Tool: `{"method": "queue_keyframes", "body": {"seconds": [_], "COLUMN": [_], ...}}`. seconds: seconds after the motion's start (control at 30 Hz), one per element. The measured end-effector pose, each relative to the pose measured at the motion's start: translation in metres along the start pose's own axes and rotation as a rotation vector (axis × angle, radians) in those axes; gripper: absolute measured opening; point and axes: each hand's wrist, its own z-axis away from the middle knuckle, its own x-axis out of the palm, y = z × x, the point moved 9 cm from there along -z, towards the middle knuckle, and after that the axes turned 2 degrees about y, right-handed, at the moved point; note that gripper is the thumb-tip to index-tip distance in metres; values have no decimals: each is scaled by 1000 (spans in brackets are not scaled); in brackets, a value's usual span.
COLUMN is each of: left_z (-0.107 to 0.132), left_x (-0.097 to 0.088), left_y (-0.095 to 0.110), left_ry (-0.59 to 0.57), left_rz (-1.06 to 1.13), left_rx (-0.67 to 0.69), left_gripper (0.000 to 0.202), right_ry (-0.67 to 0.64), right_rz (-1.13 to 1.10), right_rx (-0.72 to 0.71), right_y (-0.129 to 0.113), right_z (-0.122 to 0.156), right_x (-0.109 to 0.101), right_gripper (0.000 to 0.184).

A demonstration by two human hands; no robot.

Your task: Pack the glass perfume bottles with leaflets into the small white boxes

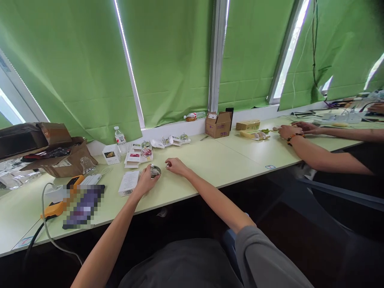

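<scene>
My left hand [146, 181] is closed round a small, rounded clear glass vessel [155, 171] with dark contents, near the table's front edge. To its right, my right hand [178, 166] pinches a tiny shiny piece [167, 165] between thumb and fingertips, a little apart from the vessel. What the piece is cannot be made out. Beside my left wrist lies a white printed box [129, 182]. Behind my hands, similar glass vessels [147, 153] sit by opened white cartons [133, 158]. Another glass vessel [184, 138] stands farther back.
A clear water bottle [120, 140] and a white box [111, 154] stand at the back left. Farther left are a brown carton [64, 162] and an orange device [54, 209] with cables. A cardboard box [218, 125] stands mid-table. Another person's hands [290, 132] work at right.
</scene>
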Motion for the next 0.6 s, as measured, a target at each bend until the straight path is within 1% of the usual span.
{"method": "queue_keyframes", "body": {"seconds": [0.1, 0.2, 0.33, 0.6], "left_z": [-6, -11, -11, -8], "left_x": [3, 2, 5, 7], "left_y": [0, -2, -10, -15], "left_ry": [-63, -66, -73, -71], "left_rz": [-58, -22, 65, 137], "left_rx": [26, 32, 15, -5], "left_gripper": [58, 51, 41, 44], "right_ry": [-19, -37, -55, -74], "right_rz": [-14, -23, -28, -40], "right_rx": [-15, -29, -51, -63], "right_y": [-1, -1, -4, -8], "right_z": [0, 1, 0, 0], "right_x": [3, 5, 6, 9], "right_gripper": [26, 25, 26, 37]}}
